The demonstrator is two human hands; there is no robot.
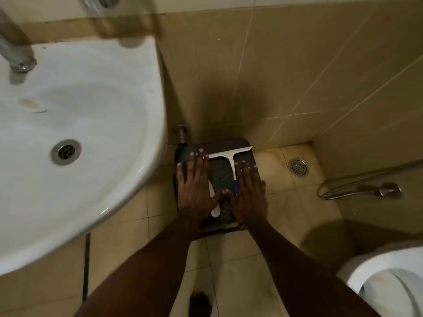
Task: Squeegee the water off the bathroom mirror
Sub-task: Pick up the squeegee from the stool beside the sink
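A white squeegee [229,158] with a blue handle end lies on a dark low stool [219,172] on the floor by the wall, its blade toward the wall. My left hand [194,181] is spread flat over the stool's left side, partly covering a second white object [215,210] beneath it. My right hand [250,193] is spread flat over the stool's right side, next to the squeegee's handle. Neither hand grips anything. The mirror is out of view.
A white washbasin [91,106] with a chrome tap [16,56] overhangs on the left. A floor drain [298,167] and a hand-shower hose [357,191] lie at the right. A toilet bowl [384,277] sits at the lower right. My foot [200,304] stands on the tiled floor.
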